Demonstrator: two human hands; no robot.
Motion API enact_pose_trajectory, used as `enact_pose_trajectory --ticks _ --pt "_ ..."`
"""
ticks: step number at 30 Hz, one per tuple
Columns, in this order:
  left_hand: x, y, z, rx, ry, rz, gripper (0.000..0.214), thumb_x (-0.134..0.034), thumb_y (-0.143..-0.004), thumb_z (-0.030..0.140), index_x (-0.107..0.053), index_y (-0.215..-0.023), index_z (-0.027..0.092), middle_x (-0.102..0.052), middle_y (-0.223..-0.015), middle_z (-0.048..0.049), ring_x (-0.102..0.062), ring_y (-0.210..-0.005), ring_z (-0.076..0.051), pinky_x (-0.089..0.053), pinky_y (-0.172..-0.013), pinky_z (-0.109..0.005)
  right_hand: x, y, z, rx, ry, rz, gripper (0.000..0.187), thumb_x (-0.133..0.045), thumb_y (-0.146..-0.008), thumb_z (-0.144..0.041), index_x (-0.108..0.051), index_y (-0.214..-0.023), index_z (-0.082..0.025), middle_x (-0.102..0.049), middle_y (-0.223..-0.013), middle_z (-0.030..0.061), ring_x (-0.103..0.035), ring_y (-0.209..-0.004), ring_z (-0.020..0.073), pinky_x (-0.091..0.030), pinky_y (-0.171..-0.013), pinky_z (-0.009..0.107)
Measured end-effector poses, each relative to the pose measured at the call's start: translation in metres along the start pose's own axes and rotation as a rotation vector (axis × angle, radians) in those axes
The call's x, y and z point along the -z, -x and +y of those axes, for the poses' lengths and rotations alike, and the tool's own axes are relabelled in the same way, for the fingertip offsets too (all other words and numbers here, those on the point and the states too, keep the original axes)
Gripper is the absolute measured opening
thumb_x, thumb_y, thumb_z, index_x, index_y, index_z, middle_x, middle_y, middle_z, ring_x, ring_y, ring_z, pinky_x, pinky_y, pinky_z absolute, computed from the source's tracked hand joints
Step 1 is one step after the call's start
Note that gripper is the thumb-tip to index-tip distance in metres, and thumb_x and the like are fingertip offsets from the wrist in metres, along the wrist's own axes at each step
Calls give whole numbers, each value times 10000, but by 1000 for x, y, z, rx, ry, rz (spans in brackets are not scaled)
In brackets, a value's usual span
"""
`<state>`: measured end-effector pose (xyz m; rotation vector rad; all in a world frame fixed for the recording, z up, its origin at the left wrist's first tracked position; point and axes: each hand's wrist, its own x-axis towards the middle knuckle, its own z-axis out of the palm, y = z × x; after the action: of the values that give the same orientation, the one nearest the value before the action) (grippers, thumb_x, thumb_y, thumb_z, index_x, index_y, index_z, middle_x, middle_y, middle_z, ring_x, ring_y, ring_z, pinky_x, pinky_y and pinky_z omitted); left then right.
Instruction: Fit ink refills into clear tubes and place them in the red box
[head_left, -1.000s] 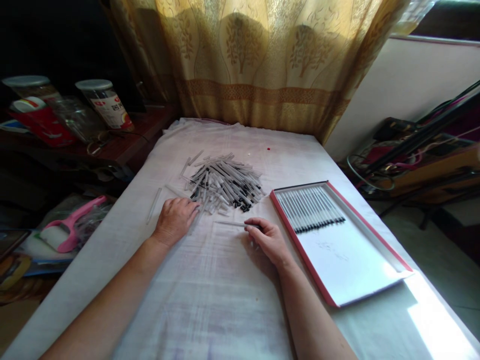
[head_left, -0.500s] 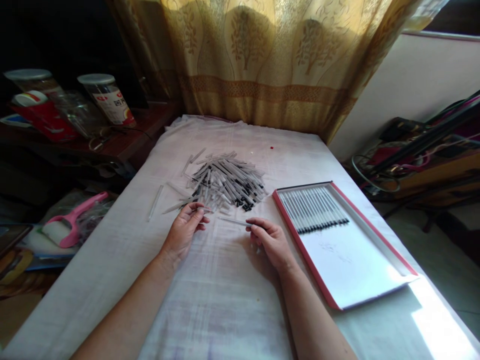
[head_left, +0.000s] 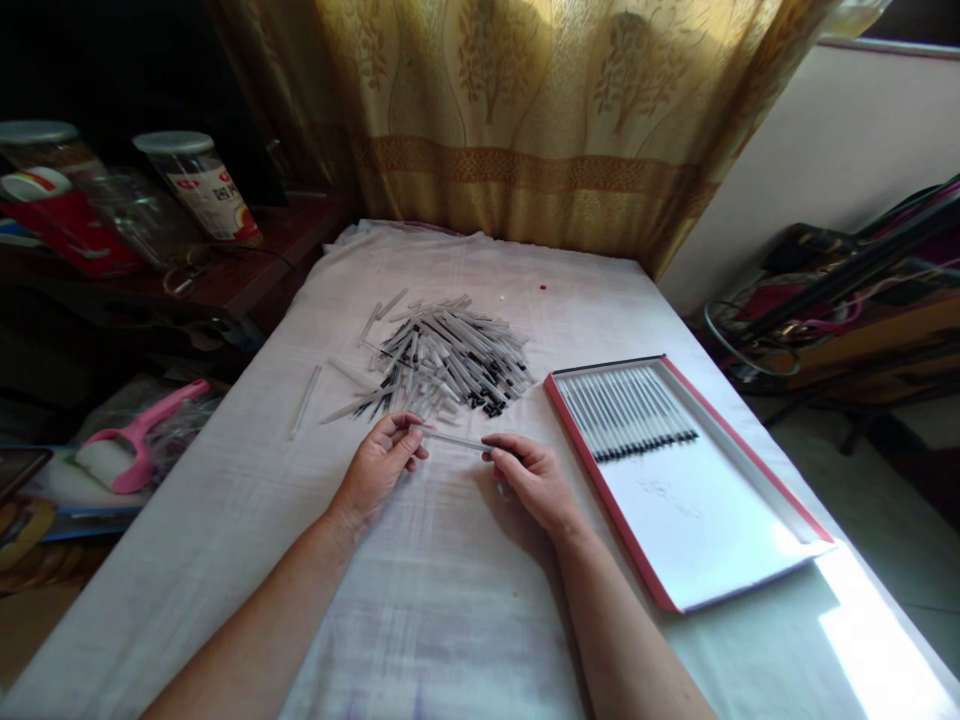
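Note:
A slim clear pen (head_left: 454, 438) spans the gap between my hands above the cloth. My right hand (head_left: 534, 482) pinches its dark end between thumb and fingers. At the pen's other end, my left hand (head_left: 381, 462) is closed in a pinch, and a small clear piece, perhaps a cap, is mostly hidden in its fingers. Just beyond my hands lies a loose heap of clear pen parts (head_left: 450, 355), many with black ends. To the right, a shallow red-edged box lid (head_left: 675, 540) holds a neat row of pens (head_left: 626, 408), black ends toward me.
A white cloth (head_left: 420, 600) covers the table. One loose clear tube (head_left: 305, 402) lies left of the heap, and a tiny red bit (head_left: 543, 288) is farther back. Jars (head_left: 206, 190) stand on a dark side table at left, above a pink-handled peeler (head_left: 142, 440). A gold curtain (head_left: 525, 120) hangs behind.
My hands have come closer together, and the free end of the pen in my right hand now meets my left fingertips. The view has shifted slightly.

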<state>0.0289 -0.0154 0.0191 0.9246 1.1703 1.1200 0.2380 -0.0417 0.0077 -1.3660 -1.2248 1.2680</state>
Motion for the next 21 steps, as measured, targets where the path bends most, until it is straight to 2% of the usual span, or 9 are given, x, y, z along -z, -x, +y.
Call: enact_pose_trajectory --ticks 7,13,21 --pt "0 1 -2 -14 -63 -41 359 -774 -648 412 -616 -867 175 -690 -841 -5 -584 -609 -84 -423 -504 -180 1 2 -1 158 246 1 260 -620 -789 -348 -758 -958 -208 -756 -893 64 -686 -810 205 -537 -728 313" --pt "3 1 -1 44 -105 -71 404 -811 -594 436 -620 -818 159 -668 -674 3 -587 -570 -103 -412 -480 -183 3 2 -1 209 298 -33 212 -609 -806 -334 -755 -888 -204 -753 -831 53 -684 -763 194 -536 -714 303" --pt "2 1 -4 48 -116 -53 440 -832 -558 468 -625 -793 158 -666 -629 6 -609 -562 -117 -430 -480 -191 1 1 1 291 326 -30 184 -594 -825 -295 -750 -862 -205 -748 -797 49 -677 -736 182 -522 -689 282"
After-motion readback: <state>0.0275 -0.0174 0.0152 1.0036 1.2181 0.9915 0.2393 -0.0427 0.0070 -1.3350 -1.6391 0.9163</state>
